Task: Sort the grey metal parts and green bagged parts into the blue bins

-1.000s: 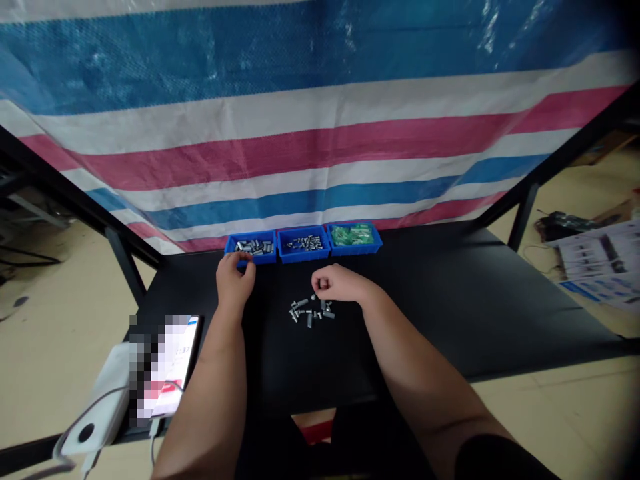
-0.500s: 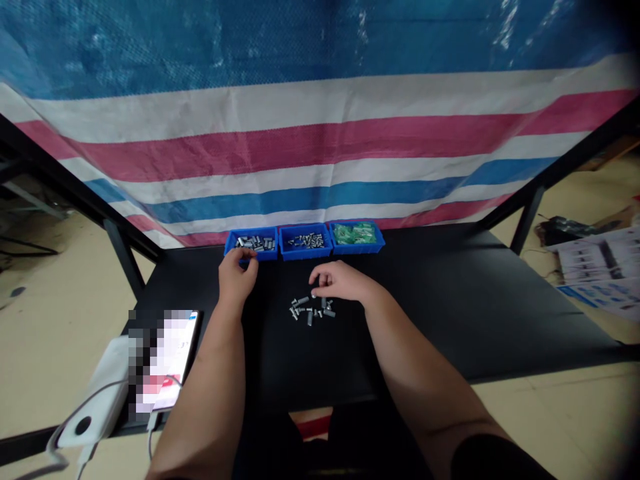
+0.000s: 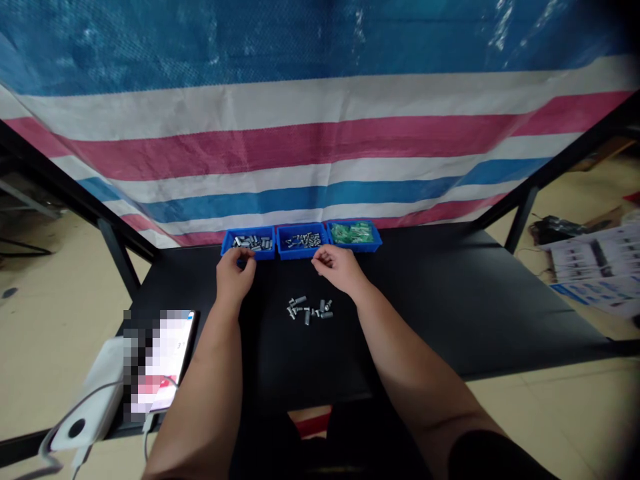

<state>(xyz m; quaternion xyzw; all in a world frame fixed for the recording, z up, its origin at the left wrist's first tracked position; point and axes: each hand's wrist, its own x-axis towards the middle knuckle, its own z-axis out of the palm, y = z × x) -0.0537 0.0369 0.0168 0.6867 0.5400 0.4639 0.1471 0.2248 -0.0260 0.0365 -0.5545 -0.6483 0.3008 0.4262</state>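
My left hand (image 3: 235,275) rests at the front edge of the left blue bin (image 3: 249,243), which holds metal cylinders. Its fingers are loosely curved, with a gap showing between thumb and forefinger and nothing visible in it. By the front right corner of the middle blue bin (image 3: 302,251), which contains small screws, is my right hand (image 3: 339,268). Thumb and fingertips there are pinched together; whatever may be between them is hidden. A loose pile of screws and metal cylinders (image 3: 307,318) lies on the black tabletop, nearer to me than both hands.
A third blue bin (image 3: 367,247) with green-tinted bagged parts stands at the right of the row. On the left lie a phone (image 3: 170,353) and a white power bank (image 3: 85,407) with cables. A striped tarp (image 3: 320,147) hangs behind the table (image 3: 450,300).
My right hand has moved up and away from the pile to the middle bin, its fingers closing. A small shiny piece by its thumb no longer shows. My left hand stays put.
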